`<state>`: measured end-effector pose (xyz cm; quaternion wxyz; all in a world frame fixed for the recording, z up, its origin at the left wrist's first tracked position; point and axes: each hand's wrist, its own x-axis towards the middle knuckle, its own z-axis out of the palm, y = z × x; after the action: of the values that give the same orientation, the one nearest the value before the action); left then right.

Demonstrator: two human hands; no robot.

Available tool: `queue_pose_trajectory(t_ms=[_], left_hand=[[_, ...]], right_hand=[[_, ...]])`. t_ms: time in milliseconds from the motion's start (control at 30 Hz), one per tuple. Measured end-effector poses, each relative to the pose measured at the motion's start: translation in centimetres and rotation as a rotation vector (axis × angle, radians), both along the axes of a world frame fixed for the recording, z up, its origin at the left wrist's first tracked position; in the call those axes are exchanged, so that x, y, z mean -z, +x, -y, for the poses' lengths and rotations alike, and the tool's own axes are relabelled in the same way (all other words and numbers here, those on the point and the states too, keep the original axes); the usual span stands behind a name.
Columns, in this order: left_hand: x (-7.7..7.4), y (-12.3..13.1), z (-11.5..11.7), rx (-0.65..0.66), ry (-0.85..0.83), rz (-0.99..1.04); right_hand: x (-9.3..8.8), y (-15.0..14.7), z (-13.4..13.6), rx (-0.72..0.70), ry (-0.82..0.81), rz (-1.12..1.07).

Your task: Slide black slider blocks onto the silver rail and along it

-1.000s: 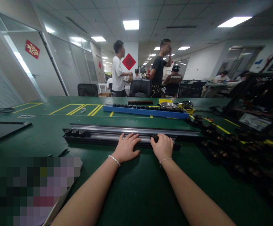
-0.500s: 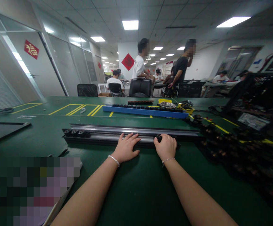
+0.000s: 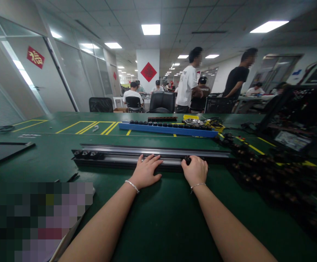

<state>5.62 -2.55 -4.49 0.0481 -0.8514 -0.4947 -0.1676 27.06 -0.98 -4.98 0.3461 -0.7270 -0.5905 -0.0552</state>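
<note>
A long dark metal rail (image 3: 120,159) lies across the green table (image 3: 158,218), with another rail (image 3: 114,148) just behind it. Three small black parts (image 3: 88,154) sit in a row at the near rail's left end. My left hand (image 3: 147,170) rests with fingers spread on the middle of the near rail. To its right, my right hand (image 3: 195,169) is wrapped round a small black part (image 3: 187,159) at the rail; its fingertips are partly hidden.
Behind the rails is a blue rail (image 3: 169,130) carrying several black parts, beside a metal dish (image 3: 192,122). Many black parts (image 3: 273,171) are piled at the right. A pixelated object (image 3: 54,218) lies front left. People stand and sit beyond the table.
My right hand has slid slightly to the right along the rail with the black part. My left hand has stayed in place. Two standing people in the background have moved right.
</note>
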Motion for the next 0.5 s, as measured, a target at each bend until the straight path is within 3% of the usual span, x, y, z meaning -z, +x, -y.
queue_pose_trajectory(t_ms=[500], left_hand=[[0.04,0.03,-0.01,-0.002,0.003,-0.005]], right_hand=[[0.0,1.03,-0.1,0.043,-0.001,0.015]])
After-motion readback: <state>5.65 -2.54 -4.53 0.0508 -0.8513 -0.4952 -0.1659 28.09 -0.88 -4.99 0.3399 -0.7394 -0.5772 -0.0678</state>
